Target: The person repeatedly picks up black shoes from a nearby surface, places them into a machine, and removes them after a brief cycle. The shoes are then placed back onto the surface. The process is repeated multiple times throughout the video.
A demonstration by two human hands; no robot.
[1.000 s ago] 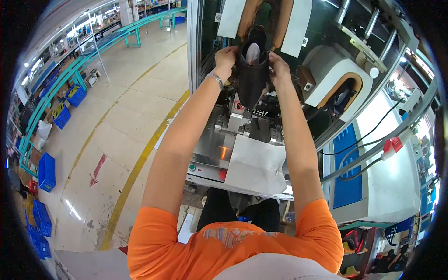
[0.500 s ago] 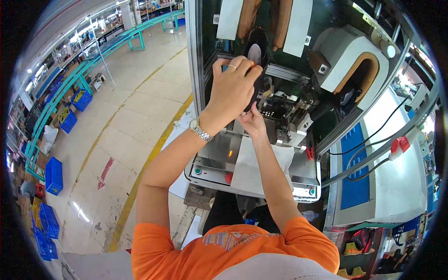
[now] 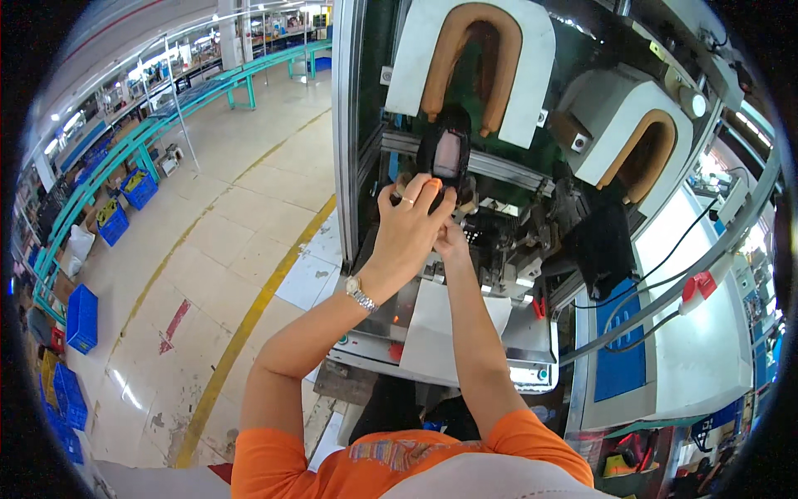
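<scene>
A black shoe upper (image 3: pixel 447 154) with a pinkish-grey patch on its upper face is between my hands, inside the machine's open bay. My left hand (image 3: pixel 411 229) lies over its near end, fingers bent round it. Below and to the right, my right hand (image 3: pixel 451 241) grips the same end from underneath; its fingers are partly hidden. Above the upper's far end is a U-shaped brown pad (image 3: pixel 509 50) on a white block. Metal clamp parts (image 3: pixel 499 224) sit just right of my hands.
A second white block with a brown pad (image 3: pixel 644 150) stands at the right, a black shoe-like piece (image 3: pixel 600 249) below it. A white sheet (image 3: pixel 428 333) lies on the machine's metal front ledge. Grey hoses (image 3: pixel 632 333) cross the right side; blue crates (image 3: pixel 83 318) stand far left.
Both hands and the shoe upper have come nearer, away from the U-shaped pad. At the right, the black piece now shows lower, below its pad. The view has shifted slightly.
</scene>
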